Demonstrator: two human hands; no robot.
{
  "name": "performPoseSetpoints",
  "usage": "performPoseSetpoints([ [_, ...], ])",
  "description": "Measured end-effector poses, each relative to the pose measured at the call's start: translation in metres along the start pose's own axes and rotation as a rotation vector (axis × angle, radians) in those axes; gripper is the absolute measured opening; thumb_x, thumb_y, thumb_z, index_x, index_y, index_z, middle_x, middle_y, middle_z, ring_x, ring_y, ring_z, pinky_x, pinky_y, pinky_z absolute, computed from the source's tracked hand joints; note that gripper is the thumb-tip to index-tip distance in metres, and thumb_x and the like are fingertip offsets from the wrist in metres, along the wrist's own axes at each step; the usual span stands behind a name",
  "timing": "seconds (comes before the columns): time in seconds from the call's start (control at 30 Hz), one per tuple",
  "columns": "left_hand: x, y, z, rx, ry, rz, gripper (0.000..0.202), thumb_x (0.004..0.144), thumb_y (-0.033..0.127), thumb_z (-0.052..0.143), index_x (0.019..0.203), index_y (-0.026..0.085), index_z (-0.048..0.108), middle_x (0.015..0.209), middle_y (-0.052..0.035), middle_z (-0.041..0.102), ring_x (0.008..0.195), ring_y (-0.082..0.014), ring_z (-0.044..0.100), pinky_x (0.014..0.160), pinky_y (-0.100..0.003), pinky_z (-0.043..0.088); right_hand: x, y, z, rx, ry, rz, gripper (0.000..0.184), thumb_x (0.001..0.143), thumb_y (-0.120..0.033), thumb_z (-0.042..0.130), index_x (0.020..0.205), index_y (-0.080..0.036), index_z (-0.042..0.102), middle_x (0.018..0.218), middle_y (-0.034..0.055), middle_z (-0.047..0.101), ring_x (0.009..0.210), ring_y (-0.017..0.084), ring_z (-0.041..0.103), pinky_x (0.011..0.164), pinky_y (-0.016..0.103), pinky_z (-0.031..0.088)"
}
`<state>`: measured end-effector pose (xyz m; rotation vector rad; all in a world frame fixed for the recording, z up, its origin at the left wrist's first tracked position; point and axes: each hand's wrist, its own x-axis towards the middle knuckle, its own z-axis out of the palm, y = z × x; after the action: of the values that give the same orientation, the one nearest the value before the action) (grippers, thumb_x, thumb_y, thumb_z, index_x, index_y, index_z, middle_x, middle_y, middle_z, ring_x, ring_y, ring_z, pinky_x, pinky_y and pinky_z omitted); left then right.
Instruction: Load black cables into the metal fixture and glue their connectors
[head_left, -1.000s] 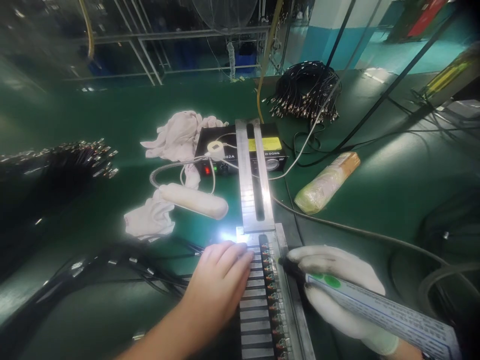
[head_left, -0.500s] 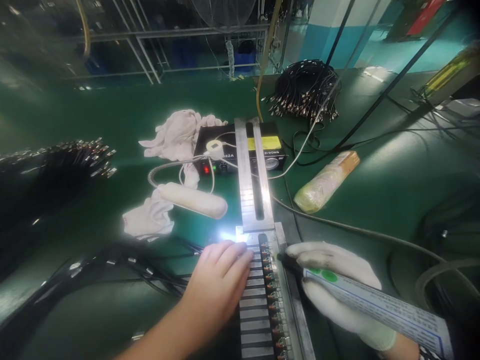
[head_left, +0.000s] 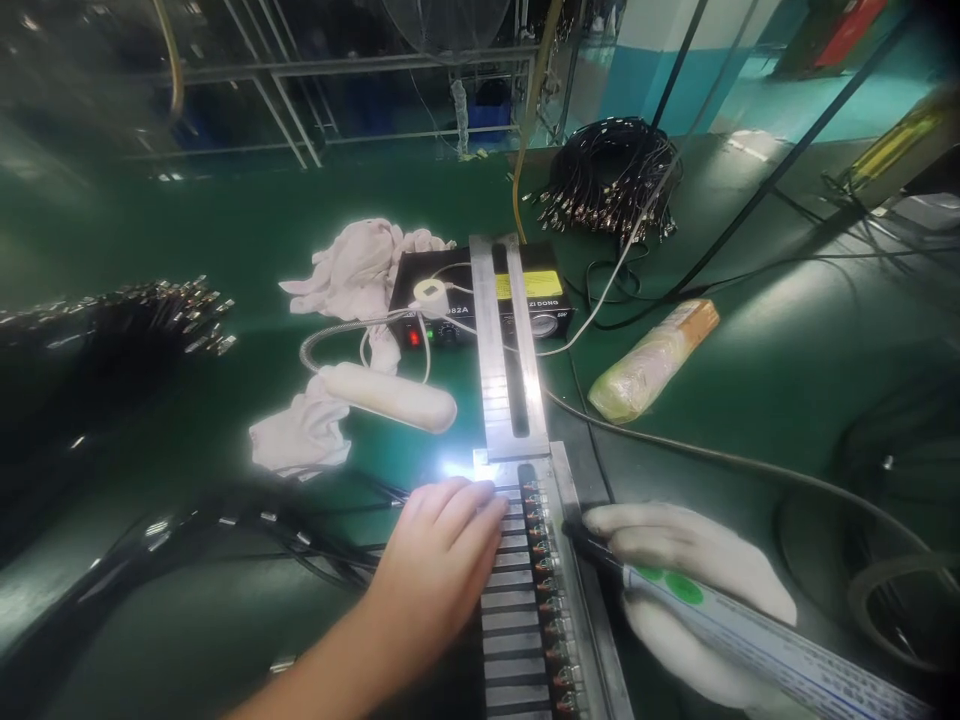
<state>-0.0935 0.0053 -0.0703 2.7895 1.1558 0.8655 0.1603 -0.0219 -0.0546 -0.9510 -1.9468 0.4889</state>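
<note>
My bare left hand lies over the left edge of a slotted metal jig, its fingers bent and pressed together on the upper slots; the thumb is hidden. Small wired connector ends stand in a row along the jig's right side. In a white glove, my right hand is closed round a glue dispensing tube, a pale cylinder with printed text and green dots. Its black tip points left, close to the jig's right rail. Dark cables run towards the jig from the left.
Behind the jig, a slotted metal plate reaches across a black dispenser box. A white lamp and crumpled white gloves lie left of it. Right are a wrapped packet and a hose; cable bundles lie farther back.
My right hand and the glue tube have shifted right and a little towards me, the tip drawing slightly away from the connector row. My left hand stays in place on the jig.
</note>
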Motion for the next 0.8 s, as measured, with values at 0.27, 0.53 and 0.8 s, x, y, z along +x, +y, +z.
performPoseSetpoints([
  [0.27,-0.001,-0.001,0.0,-0.001,-0.004,0.003,0.02,0.095,0.01,0.049,0.111,0.011,0.062,0.103,-0.0105,0.071,0.094,-0.0242,0.064,0.077,-0.038,0.054,0.004,0.001,0.006,-0.024,0.012,-0.015,0.024,0.078,-0.013,0.064,0.1,-0.019,0.065,0.101,0.0098,0.075,0.087,0.025,0.075,0.075,0.035,0.064],
  [0.53,-0.001,-0.001,0.0,0.011,-0.015,0.001,0.02,0.095,0.012,0.049,0.111,0.012,0.062,0.105,-0.0108,0.071,0.095,-0.0243,0.064,0.078,-0.039,0.054,0.011,-0.003,0.006,0.003,0.054,0.029,0.02,0.078,-0.012,0.065,0.096,-0.02,0.068,0.098,0.0088,0.076,0.084,0.025,0.075,0.073,0.033,0.064],
  [0.8,-0.001,0.0,0.0,0.008,-0.023,0.005,0.021,0.095,0.01,0.05,0.111,0.012,0.061,0.105,-0.0104,0.071,0.095,-0.0245,0.064,0.078,-0.039,0.054,0.009,-0.003,0.006,0.027,0.056,0.036,0.02,0.077,-0.011,0.065,0.095,-0.019,0.068,0.098,0.0094,0.076,0.084,0.025,0.075,0.073,0.034,0.064],
])
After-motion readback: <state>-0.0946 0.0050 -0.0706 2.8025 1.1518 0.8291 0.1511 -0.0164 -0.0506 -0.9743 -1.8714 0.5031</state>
